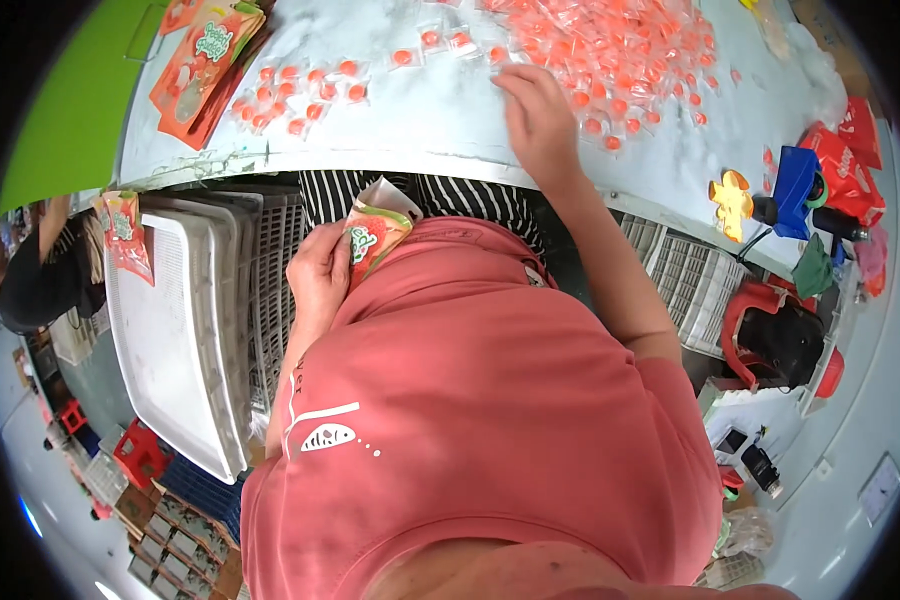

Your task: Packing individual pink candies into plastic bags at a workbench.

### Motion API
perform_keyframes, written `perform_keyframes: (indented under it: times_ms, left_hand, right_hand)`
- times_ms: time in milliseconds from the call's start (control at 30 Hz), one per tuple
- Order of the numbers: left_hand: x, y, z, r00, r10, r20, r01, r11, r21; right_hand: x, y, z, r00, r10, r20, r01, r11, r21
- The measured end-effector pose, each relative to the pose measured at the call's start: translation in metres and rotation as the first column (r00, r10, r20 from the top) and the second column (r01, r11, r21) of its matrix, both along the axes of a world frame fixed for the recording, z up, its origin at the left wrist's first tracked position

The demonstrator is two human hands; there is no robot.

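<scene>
My left hand [320,270] is closed around the edge of a red and green candy pouch [372,234], which is tilted in front of my waist with its top end up. Over the white table, my right hand [542,118] is open, with bent fingers apart from the thumb and nothing visible between them. Its fingertips are just short of a single clear-wrapped red candy [498,55]. To the right of those fingers spreads a large pile of wrapped red candies [600,50]. A smaller group of wrapped candies [315,92] lies to the left.
Flat pouches [198,85] are stacked at the table's far left. Another pouch [123,235] hangs by white plastic crates [175,330] at my left. A blue device [796,190], a yellow flower-shaped piece [731,204] and red bags [842,170] occupy the right end.
</scene>
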State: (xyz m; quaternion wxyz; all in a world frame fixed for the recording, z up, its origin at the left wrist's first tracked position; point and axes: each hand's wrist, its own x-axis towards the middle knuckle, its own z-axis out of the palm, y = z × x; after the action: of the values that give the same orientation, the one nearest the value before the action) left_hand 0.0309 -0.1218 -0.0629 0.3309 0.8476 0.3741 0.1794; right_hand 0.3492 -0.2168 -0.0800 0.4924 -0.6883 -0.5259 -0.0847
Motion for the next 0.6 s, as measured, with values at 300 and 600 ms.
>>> perform_keyframes:
  times_ms: [300,600]
  left_hand:
    - [-0.012,-0.002,-0.006,0.999,0.020,0.045,-0.022,0.999,0.038]
    - [-0.008,0.003,-0.005,0.999,0.017,0.043,-0.017,1.000,0.000]
  right_hand:
    - [-0.004,0.055,-0.013,1.000,-0.014,0.005,0.014,0.989,-0.147]
    - [0.006,0.110,-0.038,0.996,-0.081,0.038,0.086,0.984,-0.154]
